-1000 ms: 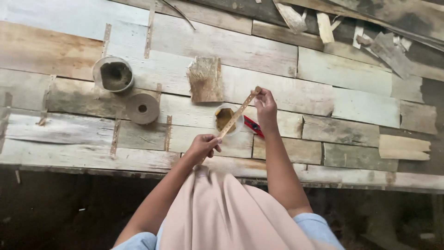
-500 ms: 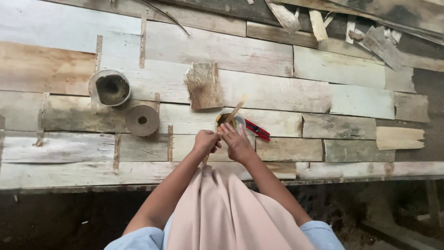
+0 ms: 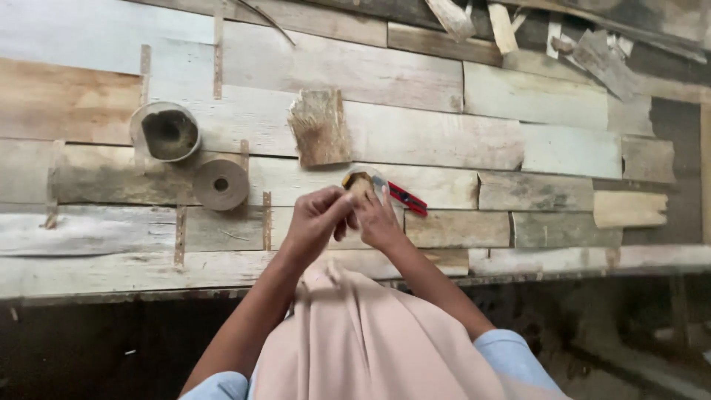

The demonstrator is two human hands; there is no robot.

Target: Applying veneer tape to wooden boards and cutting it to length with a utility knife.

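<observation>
Our left hand and right hand, fingers pinched together on something hidden, crowd the small round clear cup; bare grey plank bench lies rightward.

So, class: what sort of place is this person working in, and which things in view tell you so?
Probably a rough craft workshop. The bench is patched together from worn, mismatched planks, offcuts and splinters are heaped at its far edge, and a roll of brown tape lies near both hands.
</observation>
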